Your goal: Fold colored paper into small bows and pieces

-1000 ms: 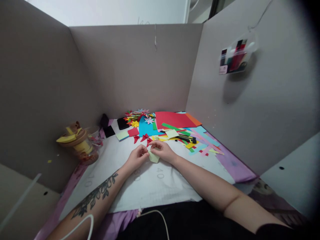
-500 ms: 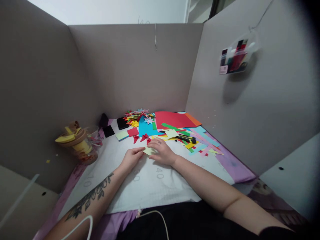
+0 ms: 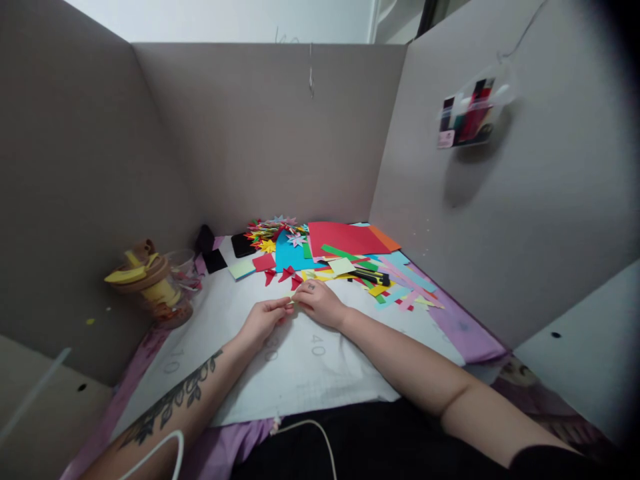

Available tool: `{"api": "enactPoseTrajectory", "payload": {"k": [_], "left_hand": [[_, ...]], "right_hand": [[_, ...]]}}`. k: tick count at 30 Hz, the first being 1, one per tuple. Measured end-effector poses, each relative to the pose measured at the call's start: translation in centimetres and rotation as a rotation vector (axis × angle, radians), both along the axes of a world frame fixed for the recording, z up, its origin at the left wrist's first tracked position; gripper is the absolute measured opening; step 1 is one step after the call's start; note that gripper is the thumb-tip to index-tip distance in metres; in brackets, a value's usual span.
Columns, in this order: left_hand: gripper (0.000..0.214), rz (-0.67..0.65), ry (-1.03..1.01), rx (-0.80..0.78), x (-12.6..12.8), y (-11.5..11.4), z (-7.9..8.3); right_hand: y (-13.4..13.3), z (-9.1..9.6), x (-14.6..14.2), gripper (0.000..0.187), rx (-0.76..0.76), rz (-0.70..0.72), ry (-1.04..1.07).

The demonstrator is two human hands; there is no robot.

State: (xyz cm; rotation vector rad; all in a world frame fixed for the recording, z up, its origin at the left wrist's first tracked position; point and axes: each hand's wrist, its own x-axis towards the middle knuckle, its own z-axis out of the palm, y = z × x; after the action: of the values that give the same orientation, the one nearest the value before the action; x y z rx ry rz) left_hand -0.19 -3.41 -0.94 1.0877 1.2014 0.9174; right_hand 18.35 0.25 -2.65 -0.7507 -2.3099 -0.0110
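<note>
Just above the white cloth (image 3: 295, 373), a small pale yellow-green piece of paper (image 3: 293, 301) is pinched between my two hands, mostly hidden by the fingers. My left hand (image 3: 265, 320) grips it from the left with thumb and fingers closed. From the other side my right hand (image 3: 320, 303) is closed on it too, its fingers bent over the paper. Right behind the hands lie several folded red paper pieces (image 3: 287, 274). A pale square sheet (image 3: 342, 267) and a black and yellow utility knife (image 3: 371, 275) lie beyond my right hand.
Large red sheets (image 3: 345, 239), a blue sheet (image 3: 293, 257) and folded paper stars (image 3: 273, 230) are at the back. Paper strips (image 3: 410, 287) spread to the right. A pot-like container with yellow pieces (image 3: 160, 287) stands left. Grey panels (image 3: 270, 127) enclose the table.
My right hand has closed in toward the left hand, its fingers now folded over the paper. Less of the paper shows than before. The view has shifted slightly.
</note>
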Motion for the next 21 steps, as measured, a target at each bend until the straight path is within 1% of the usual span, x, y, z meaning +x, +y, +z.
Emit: {"api": "enactPoseTrajectory", "payload": {"k": [2,3,4,5,7,9,10,11,13,15,17,21], "left_hand": [[0.037,-0.034,0.092,0.032,-0.2,0.1,-0.1],[0.035,-0.062,0.181,0.082,-0.3,0.2,-0.1],[0.032,-0.095,0.297,0.168,-0.5,0.2,-0.1],[0.03,-0.131,0.432,0.292,-0.7,0.2,-0.1],[0.028,-0.204,0.699,0.599,-1.0,0.0,0.0],[0.028,-0.293,0.88,0.868,-1.2,-0.2,0.1],[0.029,-0.347,0.934,0.952,-1.2,-0.3,0.1],[0.03,-0.406,0.965,1.001,-1.1,-0.4,0.1],[0.033,-0.514,0.989,1.029,-1.1,-0.6,0.1],[0.036,-0.573,1.007,1.011,-1.0,-0.6,0.1],[0.037,-0.597,1.037,0.993,-1.2,-0.6,0.2],[0.038,-0.635,1.043,1.013,-1.4,-0.6,0.3]], "right_hand": [[0.3,-0.1,0.0,0.012,-0.01,-0.005,0.0],[0.4,-0.2,0.0,0.011,-0.025,0.0,-0.006],[0.6,-0.3,0.0,0.011,-0.046,0.016,-0.015],[0.7,-0.3,0.1,0.011,-0.071,0.043,-0.026],[1.0,-0.5,0.4,0.011,-0.127,0.114,-0.037],[1.3,-0.7,0.7,0.01,-0.183,0.181,-0.021],[1.4,-0.9,0.9,0.01,-0.207,0.209,-0.007],[1.6,-1.0,1.0,0.009,-0.23,0.232,0.005],[1.9,-1.2,1.3,0.007,-0.269,0.255,0.019],[2.2,-1.4,1.4,0.006,-0.305,0.246,0.025],[2.3,-1.4,1.5,0.005,-0.339,0.234,0.036],[2.3,-1.1,1.5,0.003,-0.384,0.277,0.049]]}}
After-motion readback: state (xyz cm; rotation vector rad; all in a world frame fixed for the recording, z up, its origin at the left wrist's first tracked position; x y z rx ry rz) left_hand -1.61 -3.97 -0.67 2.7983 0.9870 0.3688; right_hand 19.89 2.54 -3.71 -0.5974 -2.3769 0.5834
